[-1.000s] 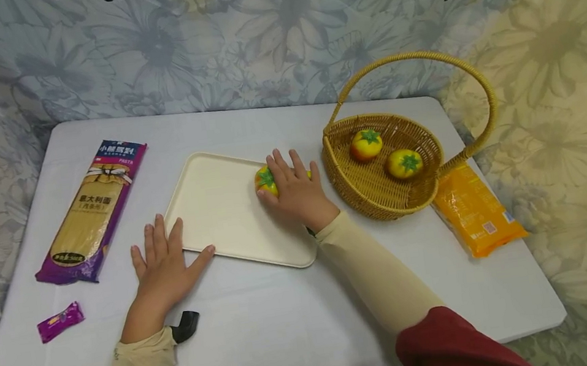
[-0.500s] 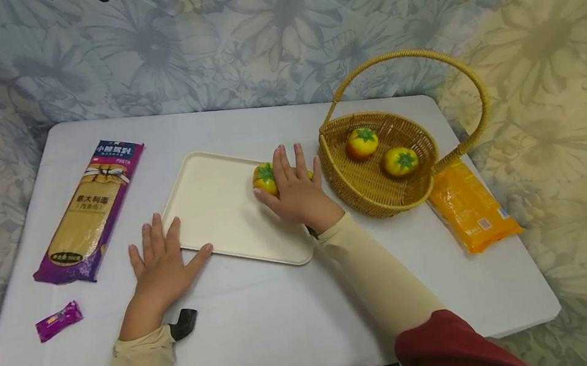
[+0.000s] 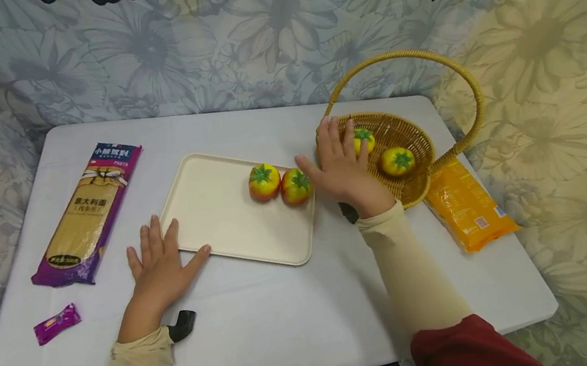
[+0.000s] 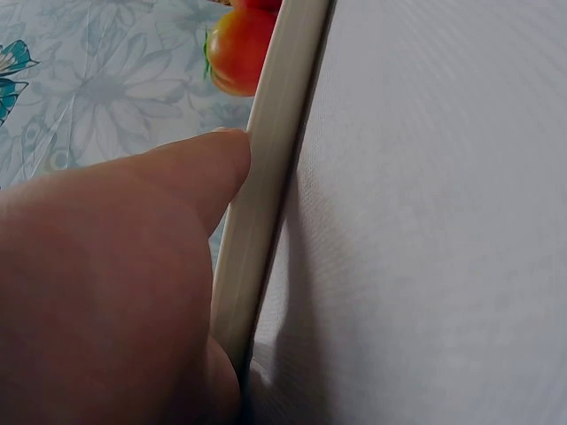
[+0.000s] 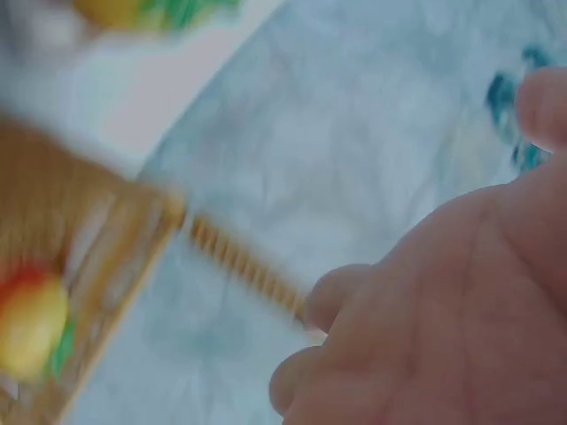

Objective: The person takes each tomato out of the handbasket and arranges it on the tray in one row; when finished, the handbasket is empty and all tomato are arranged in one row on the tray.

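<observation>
My left hand [image 3: 159, 275] lies with its fingers spread at the near left corner of a cream tray [image 3: 219, 211]. In the left wrist view its thumb rests at the tray's rim [image 4: 266, 177]. Two yellow-and-red tomatoes, a left one [image 3: 264, 182] and a right one [image 3: 296, 186], sit side by side at the tray's right end. My right hand [image 3: 345, 173] is over the left side of a wicker basket [image 3: 402, 122], fingers extended, holding nothing. Two more tomatoes, one at the front [image 3: 398, 161] and one partly hidden by fingers [image 3: 364, 138], lie in the basket.
A purple pasta packet [image 3: 89, 216] lies left of the tray, with a small purple wrapped sweet [image 3: 57, 324] nearer me. An orange packet [image 3: 472, 209] lies beside the basket, at the white table's right edge. The basket's tall handle [image 3: 474, 97] arches up to the right.
My right hand has left the tomato on the tray and moved right to the basket, uncovering both tomatoes on the tray. The left hand has kept its place.
</observation>
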Demonstrator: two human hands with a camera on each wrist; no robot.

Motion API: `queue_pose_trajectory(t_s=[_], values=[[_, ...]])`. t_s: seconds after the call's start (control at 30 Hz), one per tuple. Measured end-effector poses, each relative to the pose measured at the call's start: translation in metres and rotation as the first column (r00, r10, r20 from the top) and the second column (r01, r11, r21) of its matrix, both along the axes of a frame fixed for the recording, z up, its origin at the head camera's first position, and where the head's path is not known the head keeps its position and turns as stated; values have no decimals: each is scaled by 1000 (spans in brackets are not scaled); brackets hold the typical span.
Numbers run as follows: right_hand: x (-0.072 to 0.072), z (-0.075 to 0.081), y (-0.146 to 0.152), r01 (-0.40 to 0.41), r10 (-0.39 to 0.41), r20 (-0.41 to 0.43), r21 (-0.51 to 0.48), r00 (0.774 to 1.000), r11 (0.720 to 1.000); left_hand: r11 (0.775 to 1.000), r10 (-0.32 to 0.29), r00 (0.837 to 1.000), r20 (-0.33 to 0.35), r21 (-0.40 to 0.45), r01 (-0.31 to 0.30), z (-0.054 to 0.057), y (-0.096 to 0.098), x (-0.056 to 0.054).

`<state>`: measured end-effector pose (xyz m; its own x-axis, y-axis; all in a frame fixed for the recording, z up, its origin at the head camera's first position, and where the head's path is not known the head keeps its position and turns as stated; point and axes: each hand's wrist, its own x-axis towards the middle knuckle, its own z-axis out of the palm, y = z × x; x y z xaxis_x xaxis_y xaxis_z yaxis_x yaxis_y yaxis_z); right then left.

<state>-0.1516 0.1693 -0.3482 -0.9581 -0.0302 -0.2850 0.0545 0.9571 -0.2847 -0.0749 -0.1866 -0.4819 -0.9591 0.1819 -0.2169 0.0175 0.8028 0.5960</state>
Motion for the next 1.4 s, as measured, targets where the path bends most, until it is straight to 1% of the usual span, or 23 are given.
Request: queue_pose_trajectory(t_s=[0.07, 0.17, 0.3, 0.4, 0.47, 0.57, 0.67, 0.77, 0.87, 1.0, 1.2, 1.4], values=[[-4, 7, 19, 38, -38, 3, -26, 999, 999, 1000, -1, 1000, 1, -10, 1, 1, 0, 1], [-12, 15, 47, 95, -93, 30, -49, 995, 994, 1000, -1, 1000, -1, -18, 1, 0, -2, 1], [-32, 15, 85, 145, -138, 95, -72, 986, 987, 1000, -1, 1000, -6, -17, 0, -3, -3, 1], [-50, 6, 107, 164, -150, 154, -86, 977, 983, 1000, -2, 1000, -3, -14, 2, -3, -3, 1], [-61, -5, 117, 166, -147, 185, -94, 972, 982, 1000, -1, 1000, 1, -14, 1, -2, -3, 1], [-71, -23, 122, 160, -138, 220, -85, 966, 983, 1000, 0, 1000, 6, -19, 0, -2, -3, 1], [-72, -37, 119, 150, -133, 248, -51, 960, 987, 1000, -2, 1000, 9, -22, 2, -4, -2, 2], [-69, -42, 114, 133, -127, 254, -5, 959, 991, 1000, -3, 1000, 8, -18, 3, -6, -1, 2], [-66, -43, 110, 112, -114, 233, 19, 966, 993, 1000, -1, 1000, 5, -10, 1, -6, -1, 2], [-65, -40, 107, 101, -103, 216, 20, 971, 995, 1000, 6, 1000, -3, -8, -6, -6, -2, 2], [-69, -42, 110, 106, -116, 207, 57, 972, 993, 1000, 5, 1000, -24, -1, -5, -6, -2, 1], [-70, -44, 113, 124, -134, 187, 61, 973, 990, 1000, -2, 1000, -20, 2, 2, -3, 0, 0]])
